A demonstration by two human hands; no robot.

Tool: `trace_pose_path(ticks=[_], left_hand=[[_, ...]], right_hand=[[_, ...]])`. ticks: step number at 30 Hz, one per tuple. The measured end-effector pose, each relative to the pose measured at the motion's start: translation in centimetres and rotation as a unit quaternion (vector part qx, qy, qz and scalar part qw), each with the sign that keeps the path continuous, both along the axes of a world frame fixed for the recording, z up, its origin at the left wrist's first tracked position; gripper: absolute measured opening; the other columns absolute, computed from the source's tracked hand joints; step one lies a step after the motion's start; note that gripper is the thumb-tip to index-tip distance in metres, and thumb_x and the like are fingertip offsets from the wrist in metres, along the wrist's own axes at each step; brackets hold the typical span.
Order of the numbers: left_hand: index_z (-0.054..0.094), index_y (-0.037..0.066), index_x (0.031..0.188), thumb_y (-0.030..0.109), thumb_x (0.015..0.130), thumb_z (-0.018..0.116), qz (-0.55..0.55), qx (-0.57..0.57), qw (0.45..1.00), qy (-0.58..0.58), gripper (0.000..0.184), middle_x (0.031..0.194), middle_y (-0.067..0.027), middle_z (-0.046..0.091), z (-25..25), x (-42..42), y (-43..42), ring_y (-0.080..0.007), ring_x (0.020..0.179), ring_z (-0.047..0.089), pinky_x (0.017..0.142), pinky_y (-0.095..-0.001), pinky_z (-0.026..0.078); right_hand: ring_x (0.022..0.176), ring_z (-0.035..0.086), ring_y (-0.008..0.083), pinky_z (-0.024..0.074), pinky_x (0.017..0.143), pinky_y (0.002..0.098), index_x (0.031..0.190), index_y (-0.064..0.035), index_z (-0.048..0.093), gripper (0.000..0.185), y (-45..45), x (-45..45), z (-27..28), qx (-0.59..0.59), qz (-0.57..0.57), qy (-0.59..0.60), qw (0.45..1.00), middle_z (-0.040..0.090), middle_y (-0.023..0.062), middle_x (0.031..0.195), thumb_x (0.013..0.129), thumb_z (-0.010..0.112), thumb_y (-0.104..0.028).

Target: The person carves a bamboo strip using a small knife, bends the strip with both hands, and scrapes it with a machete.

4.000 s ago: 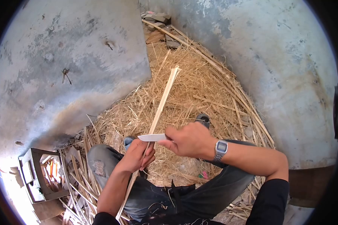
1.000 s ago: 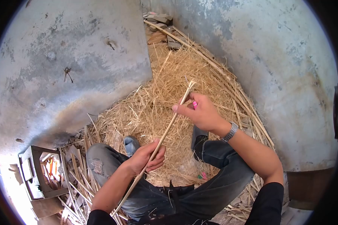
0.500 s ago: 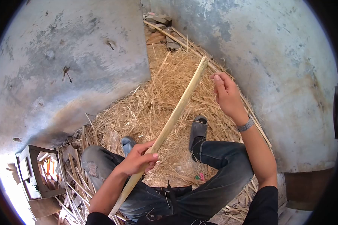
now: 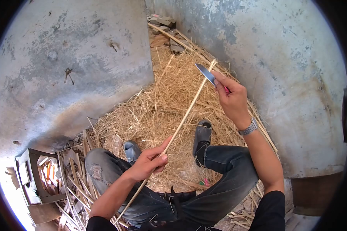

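while the left hand (image 4: 148,163) grips, strip (image 4: 186,114) slanting forward-right, knife (image 4: 205,73) across far end

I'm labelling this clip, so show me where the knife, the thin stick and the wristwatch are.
Knife (image 4: 204,72): head view, on the flat of the blade.
Thin stick (image 4: 186,114): head view, on its bare middle stretch.
Wristwatch (image 4: 249,128): head view, on its metal band.

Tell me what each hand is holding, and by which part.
The left hand holds the pale strip partway along its length. The right hand holds the knife by its handle, mostly hidden in the grip with some pink showing.
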State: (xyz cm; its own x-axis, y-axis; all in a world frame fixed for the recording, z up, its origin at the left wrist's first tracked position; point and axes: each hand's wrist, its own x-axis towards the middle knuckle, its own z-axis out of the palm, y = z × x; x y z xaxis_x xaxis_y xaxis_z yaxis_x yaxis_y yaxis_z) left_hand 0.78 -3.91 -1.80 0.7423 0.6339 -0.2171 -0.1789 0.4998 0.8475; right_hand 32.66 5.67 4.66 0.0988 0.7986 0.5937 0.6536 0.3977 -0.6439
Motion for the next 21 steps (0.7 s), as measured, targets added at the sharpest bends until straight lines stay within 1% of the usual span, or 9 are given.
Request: trace_pose_path(ticks=[2,5,7,10,11,13,16,17,21], left_hand=[[0.024,0.008,0.162,0.018,0.106,0.054,0.008,0.02,1.0,0.014,0.064,0.075,0.0034,0.044,0.1,0.0,-0.1,-0.0061,0.06,0.041,0.054,-0.0217,0.034],[0.025,0.008,0.161,0.015,0.106,0.055,0.022,0.014,1.0,0.011,0.063,0.072,0.0049,0.043,0.0,0.0,-0.1,-0.0053,0.059,0.04,0.053,-0.0216,0.033],[0.027,0.007,0.161,0.014,0.106,0.056,0.048,0.026,0.998,0.01,0.063,0.073,0.0047,0.043,0.0,0.0,0.1,-0.0052,0.058,0.039,0.052,-0.0219,0.032],[0.028,0.008,0.161,0.014,0.105,0.056,0.064,0.021,0.998,-0.002,0.062,0.071,0.0046,0.043,0.0,-0.3,0.4,-0.0053,0.056,0.038,0.051,-0.0221,0.032],[0.028,0.008,0.161,0.014,0.105,0.056,0.063,0.021,0.998,0.0,0.062,0.071,0.0046,0.043,0.1,-0.4,0.4,-0.0053,0.056,0.038,0.051,-0.0221,0.032],[0.028,0.01,0.161,0.012,0.105,0.056,0.042,0.025,0.999,0.0,0.062,0.069,0.0045,0.043,0.2,-0.5,0.2,-0.0052,0.054,0.036,0.049,-0.0221,0.03],[0.028,0.01,0.161,0.012,0.105,0.054,0.03,0.019,0.999,-0.016,0.062,0.066,0.0042,0.042,0.0,-0.1,0.2,-0.0059,0.052,0.035,0.047,-0.0232,0.028],[0.028,0.01,0.161,0.012,0.105,0.054,0.03,0.021,0.999,-0.017,0.062,0.066,0.0042,0.042,-0.1,-0.1,0.4,-0.0059,0.052,0.035,0.047,-0.0232,0.028],[0.027,0.012,0.161,0.017,0.106,0.051,0.053,-0.003,0.996,-0.075,0.061,0.066,0.002,0.035,-0.4,-0.5,0.9,-0.0078,0.047,0.031,0.044,-0.0243,0.026]], right_hand=[[0.06,0.059,0.0145,0.0451,0.056,0.0287,0.123,-0.0116,0.073,0.029,-0.2,-0.1,0.5,0.004,-0.005,-0.007,1.0,0.07,0.0086,0.075,0.096,0.065,-0.008],[0.057,0.058,0.0169,0.0438,0.054,0.0316,0.119,-0.0134,0.076,0.027,-1.6,-0.9,1.6,-0.056,-0.051,-0.097,0.992,0.066,0.0094,0.071,0.094,0.068,-0.01],[0.054,0.047,0.0114,0.038,0.051,0.0323,0.118,-0.0123,0.077,0.027,-2.5,-2.2,0.4,-0.025,0.065,-0.116,0.991,0.053,0.004,0.061,0.091,0.076,-0.014],[0.053,0.043,0.0118,0.0367,0.05,0.0323,0.119,-0.0143,0.076,0.03,-2.8,-4.0,0.3,-0.006,0.103,-0.153,0.983,0.051,0.0041,0.059,0.09,0.077,-0.013],[0.053,0.043,0.0118,0.0367,0.05,0.0323,0.119,-0.0143,0.076,0.03,-2.0,-3.3,0.3,-0.006,0.102,-0.151,0.983,0.051,0.0041,0.059,0.09,0.077,-0.013],[0.052,0.044,0.0119,0.0367,0.049,0.0319,0.119,-0.0149,0.077,0.03,0.1,-1.2,0.6,0.038,-0.014,-0.128,0.991,0.052,0.0038,0.059,0.089,0.076,-0.01],[0.051,0.046,0.012,0.0368,0.049,0.0323,0.118,-0.0151,0.077,0.029,-0.2,-0.7,0.0,0.042,-0.015,-0.105,0.993,0.052,0.0049,0.058,0.089,0.075,-0.009],[0.051,0.046,0.0116,0.0363,0.048,0.0322,0.118,-0.015,0.077,0.029,-1.1,-1.5,-0.6,0.05,0.05,-0.104,0.992,0.051,0.0055,0.058,0.09,0.075,-0.009],[0.052,0.049,0.0134,0.0371,0.048,0.0312,0.118,-0.0103,0.076,0.028,-2.2,-4.7,0.0,0.051,0.127,-0.153,0.979,0.057,0.0067,0.062,0.09,0.074,-0.008]])
